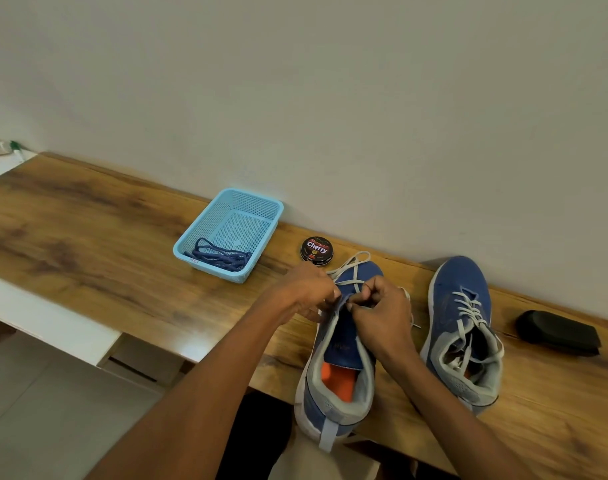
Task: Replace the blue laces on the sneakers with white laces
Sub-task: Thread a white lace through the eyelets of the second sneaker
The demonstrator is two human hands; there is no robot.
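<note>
The near sneaker [337,368] sits with its heel overhanging the front edge of the counter [88,237], toward the person, and that is the first risk: a firm tug on the lace could tip or drag it off the edge, since neither hand holds the shoe body down. Just beyond its orange insole, both hands work at the eyelets. The left hand [306,292] has its fingers curled, its grip seemingly pinching the white lace [352,271] at the left eyelet row, though the fingertips are partly hidden. The right hand [382,317] is curled tightly too, thumb and forefinger pinching the lace at the opposite row. Only a few crossings show over the toe, so this shoe looks partly laced; loose loops lie slack beyond the hands, and uneven pulling could leave one end too short, skip an eyelet or twist the flat lace. To the right of the near sneaker, the second sneaker [465,327] already carries white laces. Beyond the near sneaker's toe stands a polish tin [317,251], close enough that a swinging lace end could knock it. Farther left of that, the blue laces [223,258] lie in a blue basket [261,202]; a black brush [558,332] lies far right.
</note>
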